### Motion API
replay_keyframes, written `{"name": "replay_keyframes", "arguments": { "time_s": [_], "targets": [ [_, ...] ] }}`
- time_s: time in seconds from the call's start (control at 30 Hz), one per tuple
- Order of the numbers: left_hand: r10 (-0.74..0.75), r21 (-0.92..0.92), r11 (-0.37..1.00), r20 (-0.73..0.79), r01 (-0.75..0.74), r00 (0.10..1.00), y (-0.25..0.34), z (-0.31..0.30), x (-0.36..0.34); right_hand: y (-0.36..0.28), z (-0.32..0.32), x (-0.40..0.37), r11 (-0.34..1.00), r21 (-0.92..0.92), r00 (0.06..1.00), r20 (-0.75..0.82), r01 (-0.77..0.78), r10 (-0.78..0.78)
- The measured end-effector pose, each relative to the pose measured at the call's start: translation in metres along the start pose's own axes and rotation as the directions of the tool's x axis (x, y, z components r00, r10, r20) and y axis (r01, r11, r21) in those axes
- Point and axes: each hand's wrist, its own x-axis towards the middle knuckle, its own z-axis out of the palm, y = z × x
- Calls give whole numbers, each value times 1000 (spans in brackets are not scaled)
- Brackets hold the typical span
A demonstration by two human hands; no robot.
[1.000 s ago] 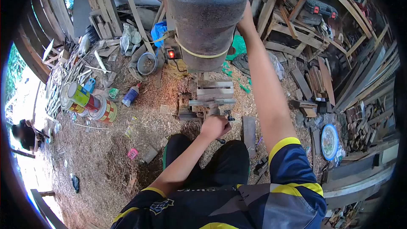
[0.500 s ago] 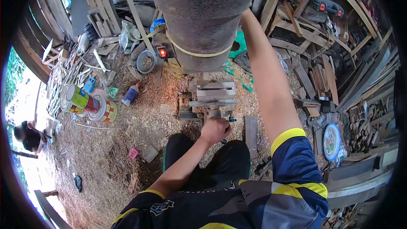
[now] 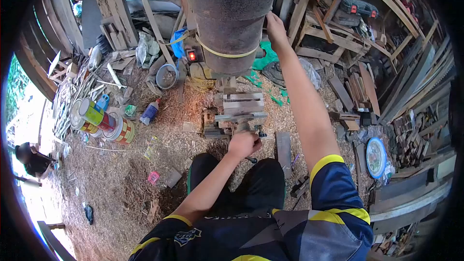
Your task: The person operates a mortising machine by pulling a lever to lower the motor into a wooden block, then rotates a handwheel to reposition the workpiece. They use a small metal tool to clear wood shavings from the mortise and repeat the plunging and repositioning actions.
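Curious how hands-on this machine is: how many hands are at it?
2. The left hand is fisted low beside the drill table. The right hand is raised against the motor housing, fingers partly hidden.

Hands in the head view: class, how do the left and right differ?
The left hand is low and closed in a fist; the right hand is raised on a stretched arm. The left hand is near the stacked wood; the right hand is beside the motor housing. Both are bare.

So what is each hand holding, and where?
Left hand closes on something small by the drill press table, part unclear. Right hand sits at the machine's head, grip hidden.
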Motion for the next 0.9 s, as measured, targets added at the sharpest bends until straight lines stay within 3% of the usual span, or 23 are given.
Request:
{"name": "replay_keyframes", "arguments": {
  "time_s": [0.07,0.17,0.2,0.27,0.4,0.57,0.63,0.7,0.8,0.87,0.9],
  "targets": [
    [-29,-1,1000,34,29,999,3,-3,-2,-2,-10,-27,994,93,998,1,56,-56],
    [34,-73,997,-88,-41,996,-2,2,-7,24,-27,-62,984,143,994,-52,106,-99],
    [44,-115,991,-146,-61,988,-5,3,-8,24,-28,-82,985,139,994,-55,106,-99],
    [62,-192,975,-243,-111,968,-9,7,-8,17,-28,-115,996,78,991,-124,-37,46],
    [16,-264,960,-277,-92,961,-10,8,-5,12,-37,-110,998,41,994,-96,52,-48],
    [-32,-311,949,-254,-50,967,1,1,-2,15,-27,-64,999,10,999,36,39,-39],
    [-151,-344,932,-80,115,985,6,-5,6,21,-11,-34,994,-8,994,26,109,-109],
    [-186,-392,908,-65,146,980,14,-14,14,18,3,-10,995,50,993,82,84,-88],
    [-159,-300,943,-30,143,987,4,-9,17,-8,23,15,995,56,993,76,82,-86],
    [41,-79,996,27,-39,999,0,-9,15,-31,30,39,984,173,988,150,-51,24],
    [35,-85,996,32,-32,999,-4,-4,13,-37,32,55,969,218,980,187,-114,73]
  ]
}}
